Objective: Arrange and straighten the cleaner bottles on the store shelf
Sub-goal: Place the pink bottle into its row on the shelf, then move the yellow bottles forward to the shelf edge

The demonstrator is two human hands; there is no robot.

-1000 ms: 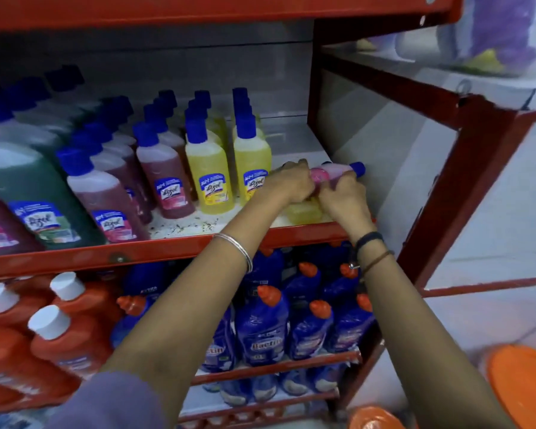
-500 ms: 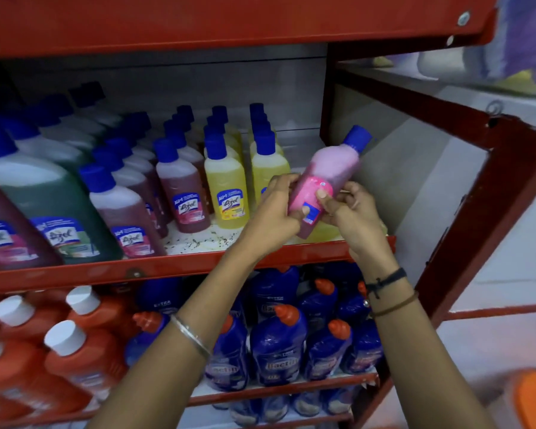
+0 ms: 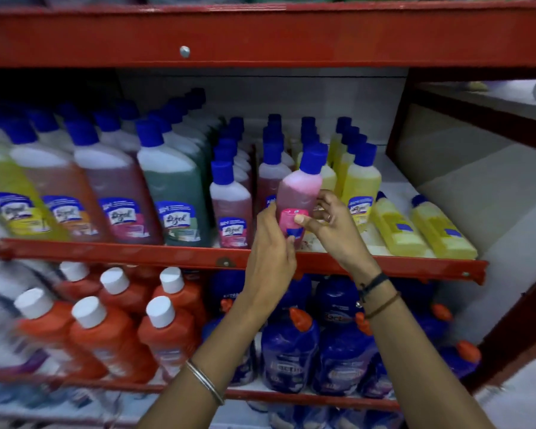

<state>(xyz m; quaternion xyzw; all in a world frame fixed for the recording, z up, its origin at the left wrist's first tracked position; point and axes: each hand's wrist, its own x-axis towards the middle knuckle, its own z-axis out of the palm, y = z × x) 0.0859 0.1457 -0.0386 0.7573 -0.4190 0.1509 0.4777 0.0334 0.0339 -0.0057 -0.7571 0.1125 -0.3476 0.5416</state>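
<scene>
A small pink cleaner bottle with a blue cap is held nearly upright in front of the middle shelf. My left hand grips its lower left side and my right hand pinches its label from the right. Behind it stand rows of small yellow bottles and small maroon bottles. Two yellow bottles lie flat on the shelf to the right. Larger bottles in green, maroon and yellow fill the shelf's left.
A red beam runs overhead. The lower shelf holds orange bottles with white caps at left and blue bottles with orange caps at right. A red upright post closes the right side.
The pink bottle was lifted off the shelf's right end, where it lay flat, and turned upright. Both hands carried it leftward, and the view shifted left and up.
</scene>
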